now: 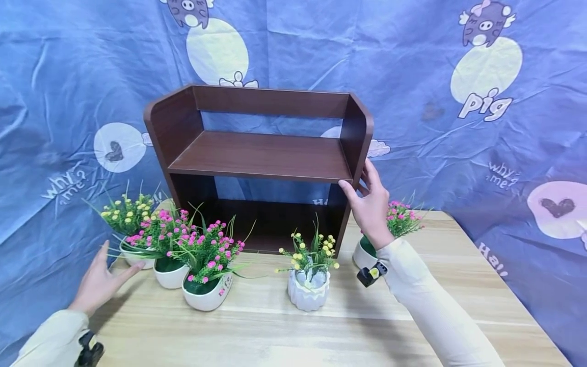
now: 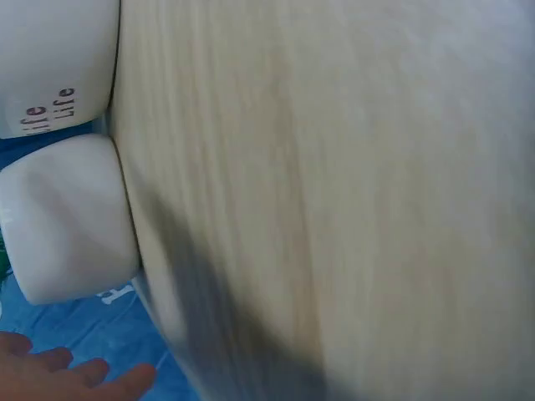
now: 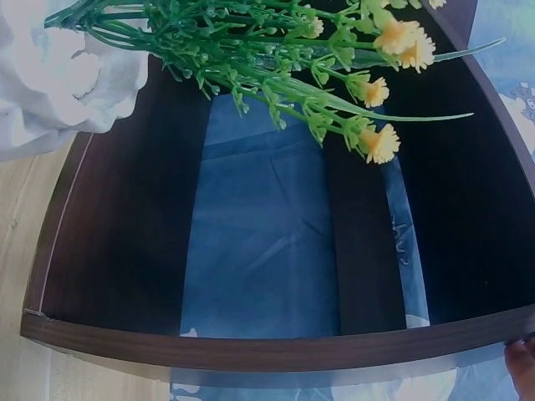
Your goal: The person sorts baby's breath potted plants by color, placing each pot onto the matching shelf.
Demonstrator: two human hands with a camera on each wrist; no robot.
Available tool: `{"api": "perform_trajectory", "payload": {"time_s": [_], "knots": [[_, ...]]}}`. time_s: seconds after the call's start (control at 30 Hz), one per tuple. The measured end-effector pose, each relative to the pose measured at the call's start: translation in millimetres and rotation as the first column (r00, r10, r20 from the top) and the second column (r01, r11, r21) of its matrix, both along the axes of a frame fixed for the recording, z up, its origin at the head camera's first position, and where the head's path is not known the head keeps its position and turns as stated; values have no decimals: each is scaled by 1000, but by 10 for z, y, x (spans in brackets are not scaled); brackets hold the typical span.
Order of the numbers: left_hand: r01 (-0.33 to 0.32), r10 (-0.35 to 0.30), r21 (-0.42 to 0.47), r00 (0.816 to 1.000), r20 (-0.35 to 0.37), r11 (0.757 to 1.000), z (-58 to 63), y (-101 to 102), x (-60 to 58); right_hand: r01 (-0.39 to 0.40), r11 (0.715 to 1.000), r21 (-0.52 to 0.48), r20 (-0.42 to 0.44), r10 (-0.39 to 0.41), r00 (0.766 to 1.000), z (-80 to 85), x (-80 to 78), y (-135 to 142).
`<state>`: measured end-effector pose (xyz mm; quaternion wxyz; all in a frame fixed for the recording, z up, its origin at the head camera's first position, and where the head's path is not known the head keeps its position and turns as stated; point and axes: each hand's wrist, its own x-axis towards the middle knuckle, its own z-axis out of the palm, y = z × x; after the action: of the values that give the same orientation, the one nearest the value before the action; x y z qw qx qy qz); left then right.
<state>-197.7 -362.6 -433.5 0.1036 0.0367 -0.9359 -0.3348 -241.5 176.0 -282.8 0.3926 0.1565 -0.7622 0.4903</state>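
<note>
A dark brown two-tier wooden shelf (image 1: 268, 155) stands at the back of the table. My right hand (image 1: 370, 209) holds its right side panel, thumb at the front edge and fingers around the outer side. In the right wrist view only fingertips (image 3: 522, 368) show at the panel's edge. My left hand (image 1: 103, 283), fingers spread, is beside a white pot of yellow flowers (image 1: 128, 216) at the far left. Two white pots of pink flowers (image 1: 170, 275) (image 1: 206, 295) stand right of it. In the left wrist view, the left fingers (image 2: 121, 386) lie below a white pot (image 2: 71, 221).
A fluted white pot with yellow flowers (image 1: 309, 293) stands before the shelf's right half. Another pink-flowered pot (image 1: 364, 255) is partly hidden behind my right forearm. Blue printed cloth (image 1: 293, 46) hangs behind the wooden table (image 1: 257, 331).
</note>
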Motion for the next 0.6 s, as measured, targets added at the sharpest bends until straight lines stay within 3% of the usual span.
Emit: {"api": "perform_trajectory", "payload": {"time_s": [0.23,0.6], "knots": [[-10,6,94,999,41,996,-55,35,-122,5,1000,-6,8,-5,1000,8,16,-14],[-40,38,125,999,20,991,-53,76,-202,-11,1000,-23,5,11,1000,17,20,-35]]}}
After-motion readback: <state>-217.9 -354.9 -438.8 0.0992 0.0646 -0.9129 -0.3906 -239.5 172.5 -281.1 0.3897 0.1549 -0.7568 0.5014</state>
